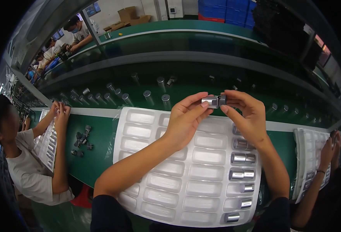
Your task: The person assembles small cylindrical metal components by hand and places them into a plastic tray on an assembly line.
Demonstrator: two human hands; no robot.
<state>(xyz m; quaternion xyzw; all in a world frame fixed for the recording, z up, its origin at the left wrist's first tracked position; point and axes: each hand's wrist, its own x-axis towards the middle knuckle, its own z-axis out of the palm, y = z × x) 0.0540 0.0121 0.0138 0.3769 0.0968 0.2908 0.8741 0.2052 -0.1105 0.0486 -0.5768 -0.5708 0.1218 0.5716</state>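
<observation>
Above the far edge of a white plastic tray (208, 155), my two hands meet over a small silver metal cylinder (208, 102). My left hand (182, 123) pinches its silver body between thumb and fingers. At the cylinder's right end, my right hand (250, 113) grips a dark grey end piece (222, 101). The two pieces sit close together in line; whether they are joined I cannot tell. Silver cylinders (238, 158) lie in the tray's right-hand column, some pockets holding one and others two. My left forearm covers part of the tray's left side.
Several silver cylinders (147, 94) stand on the dark green surface beyond the tray. Loose dark grey fittings (81, 140) lie on the green table at left, near a co-worker (35, 154) handling another tray. At right, a co-worker's arm (320, 170) reaches over more stacked trays (307, 145).
</observation>
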